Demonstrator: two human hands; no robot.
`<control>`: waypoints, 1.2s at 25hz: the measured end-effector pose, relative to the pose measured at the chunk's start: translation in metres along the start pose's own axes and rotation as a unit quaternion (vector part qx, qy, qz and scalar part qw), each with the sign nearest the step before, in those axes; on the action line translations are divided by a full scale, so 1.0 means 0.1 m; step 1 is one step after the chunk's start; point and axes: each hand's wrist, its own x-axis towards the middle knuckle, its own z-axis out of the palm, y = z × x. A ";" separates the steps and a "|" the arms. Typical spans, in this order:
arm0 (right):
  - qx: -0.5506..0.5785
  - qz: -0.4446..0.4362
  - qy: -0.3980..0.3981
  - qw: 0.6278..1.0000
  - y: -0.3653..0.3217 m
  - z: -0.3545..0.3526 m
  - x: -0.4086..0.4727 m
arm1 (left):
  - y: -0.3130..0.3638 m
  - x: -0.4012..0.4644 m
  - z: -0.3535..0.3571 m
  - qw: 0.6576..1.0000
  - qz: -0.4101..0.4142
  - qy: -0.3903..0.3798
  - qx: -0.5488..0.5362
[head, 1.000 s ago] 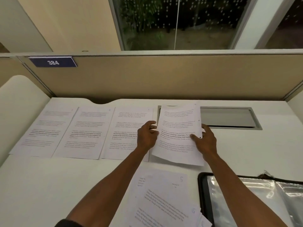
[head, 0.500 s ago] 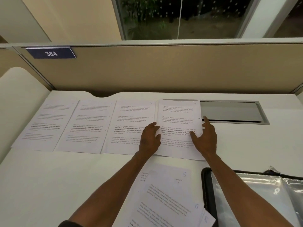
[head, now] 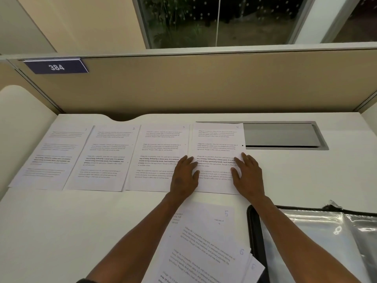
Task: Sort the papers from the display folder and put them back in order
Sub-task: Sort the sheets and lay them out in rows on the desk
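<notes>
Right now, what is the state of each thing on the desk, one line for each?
Sheet 4: flat, last in the row, pressed by both hands.
Sheets 1 to 3: flat, side by side.
Pile: loose, fanned, sheet 5 on top.
Folder: open, sleeves look empty.
Left hand: flat on sheets 3 and 4.
Right hand: flat on sheet 4's right edge.

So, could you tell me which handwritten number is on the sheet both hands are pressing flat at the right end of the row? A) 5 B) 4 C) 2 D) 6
B: the sheet under the left hand and right hand has a 4 written in its top right corner, next after the sheet marked 3.
</notes>
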 end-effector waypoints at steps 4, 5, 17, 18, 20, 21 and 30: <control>-0.015 -0.008 -0.007 1.000 0.00 0.01 -0.01 | 0.00 -0.04 0.01 1.000 -0.002 0.005 -0.009; -0.017 -0.009 -0.010 1.000 0.00 0.01 -0.02 | 0.00 -0.05 0.01 1.000 -0.002 0.007 -0.012; -0.026 -0.026 -0.011 0.999 0.05 0.11 -0.06 | -0.02 -0.07 -0.02 0.999 -0.018 -0.009 -0.026; -0.015 -0.025 -0.011 1.000 0.05 0.11 -0.06 | -0.01 -0.08 -0.02 0.999 -0.019 -0.010 -0.028; 0.024 -0.012 -0.005 1.000 0.00 0.04 -0.07 | 0.04 -0.11 -0.05 0.999 -0.012 0.001 -0.034; 0.050 0.004 0.003 0.999 -0.05 -0.03 -0.09 | 0.08 -0.15 -0.07 0.999 -0.009 0.011 -0.041; 0.210 0.165 0.028 0.963 -0.42 -0.75 -1.51 | 0.29 -1.79 -0.42 0.994 -0.070 0.010 -0.079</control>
